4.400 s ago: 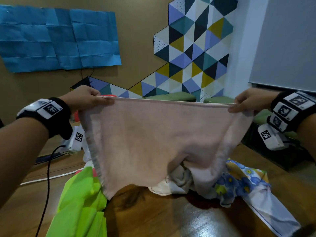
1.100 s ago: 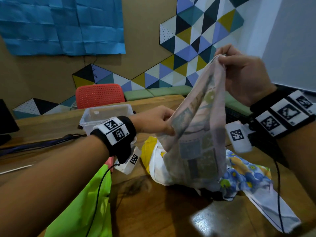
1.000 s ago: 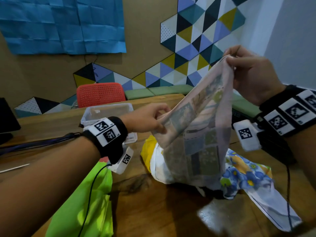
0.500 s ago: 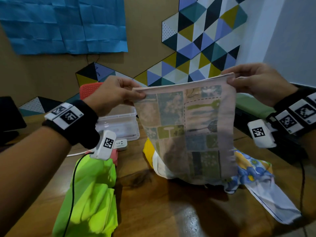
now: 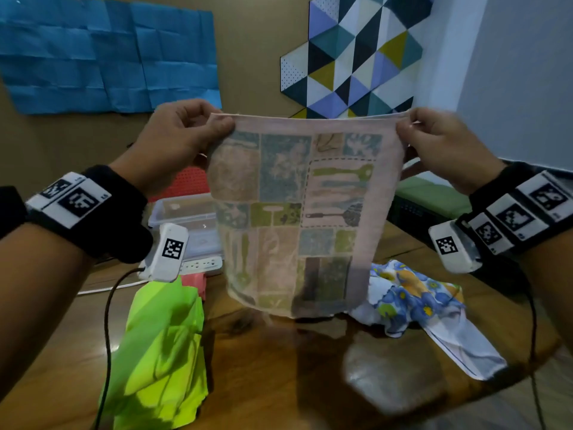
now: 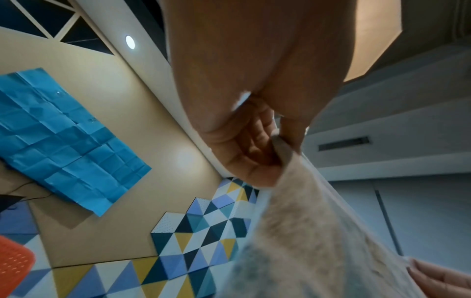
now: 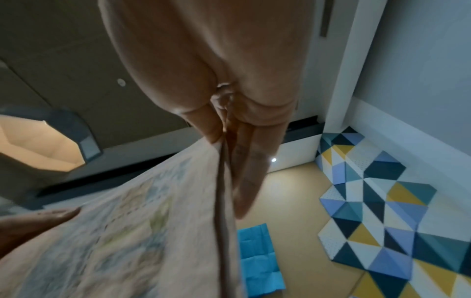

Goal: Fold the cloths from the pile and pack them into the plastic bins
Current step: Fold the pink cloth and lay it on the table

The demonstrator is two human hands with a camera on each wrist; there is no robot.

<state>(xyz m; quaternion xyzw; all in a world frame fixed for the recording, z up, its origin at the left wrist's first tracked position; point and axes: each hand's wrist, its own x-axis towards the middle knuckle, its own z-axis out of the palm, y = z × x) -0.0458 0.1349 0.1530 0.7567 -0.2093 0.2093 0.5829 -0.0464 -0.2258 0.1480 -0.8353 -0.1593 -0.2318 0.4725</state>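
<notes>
Cloths lie loose on the wooden table (image 5: pixel 279 383), so most of the job looks not yet done. Nearest, on the left, a bright green cloth (image 5: pixel 161 352) sits in a crumpled heap. On the right, a little farther, a flowered cloth (image 5: pixel 415 302) with blue and yellow blooms lies in a bunch, with one white end trailing toward the near right. Neither of them is folded. Above the table, between these two, hangs the patchwork cloth (image 5: pixel 297 212), pink with blue and green squares and pictures of kitchen tools. It hangs doubled over, with two layers showing at its right edge, so a first fold seems made and more folds are likely needed. The left hand (image 5: pixel 176 141) pinches the top left corner between thumb and curled fingers. The right hand (image 5: pixel 440 147) pinches the top right corner the same way. Both arms are raised and held apart, so the top edge is pulled straight and the cloth hangs flat, its bottom edge close to the table. Farther back on the left, behind the hanging cloth, stands a clear plastic bin (image 5: pixel 186 218). No folded cloth can be seen in it, though part of it is hidden. A red chair (image 5: pixel 183 184) sits just beyond the bin.
</notes>
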